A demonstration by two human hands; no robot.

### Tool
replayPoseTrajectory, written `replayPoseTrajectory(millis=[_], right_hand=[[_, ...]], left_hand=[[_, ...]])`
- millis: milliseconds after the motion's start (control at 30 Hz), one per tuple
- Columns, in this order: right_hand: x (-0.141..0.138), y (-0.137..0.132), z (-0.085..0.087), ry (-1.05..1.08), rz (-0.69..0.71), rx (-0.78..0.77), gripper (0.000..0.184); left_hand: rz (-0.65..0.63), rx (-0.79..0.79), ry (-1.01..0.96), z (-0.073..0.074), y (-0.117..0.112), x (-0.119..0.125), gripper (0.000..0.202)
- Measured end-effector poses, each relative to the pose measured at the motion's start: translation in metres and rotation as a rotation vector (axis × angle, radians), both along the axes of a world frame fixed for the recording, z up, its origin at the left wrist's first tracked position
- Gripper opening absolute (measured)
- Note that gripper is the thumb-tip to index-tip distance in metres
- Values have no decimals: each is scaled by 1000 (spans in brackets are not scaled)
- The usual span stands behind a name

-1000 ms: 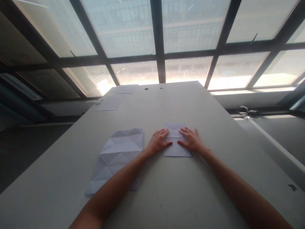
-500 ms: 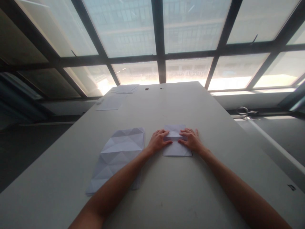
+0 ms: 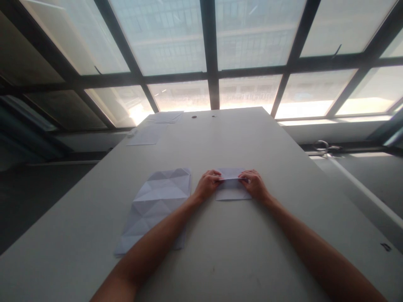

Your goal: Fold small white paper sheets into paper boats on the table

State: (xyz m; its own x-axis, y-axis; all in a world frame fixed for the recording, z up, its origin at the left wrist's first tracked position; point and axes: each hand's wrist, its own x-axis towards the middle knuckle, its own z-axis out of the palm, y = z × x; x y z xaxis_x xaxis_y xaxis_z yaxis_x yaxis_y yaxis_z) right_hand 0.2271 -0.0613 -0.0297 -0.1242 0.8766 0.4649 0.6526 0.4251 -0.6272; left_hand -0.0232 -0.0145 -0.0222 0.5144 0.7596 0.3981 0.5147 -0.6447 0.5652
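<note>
A folded sheet of white paper (image 3: 233, 194) lies on the table between my hands, with a raised crease running across its middle. My left hand (image 3: 209, 183) pinches the left end of that crease, thumb and fingers closed. At the right end, my right hand (image 3: 253, 183) grips the same crease in a similar pinch. To the left, a larger creased paper (image 3: 160, 188) with a pattern of triangular folds rests on the table, partly covered by my left forearm.
The white table (image 3: 239, 142) stretches toward the windows (image 3: 176, 94). Flat paper sheets (image 3: 146, 135) lie at its far left. Beyond the right edge are a metal ring-shaped object (image 3: 321, 146) and a long white bar (image 3: 362, 184).
My fingers, flat and spread on the paper before, have closed on its middle crease. The crease now stands up, and the paper's near edge has shifted away from me.
</note>
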Motion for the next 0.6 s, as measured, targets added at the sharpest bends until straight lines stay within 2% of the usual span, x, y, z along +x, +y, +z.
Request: replayPoseTrajectory(millis=[133,300,500,600], right_hand=[[0,-1,1,114,-2,-9,13],[-3,-4,4,242,-43,-102,23],[-5,-3,7,478,-30,-173,30],[-10,-4,7,567,-17,-199,31]], left_hand=[[-29,-85,-75,4,-3,3,23],[70,-150,-77,13,-10,5,35],[172,-114,-216,17,-13,4,38],[189,-159,-329,16,-12,4,36]])
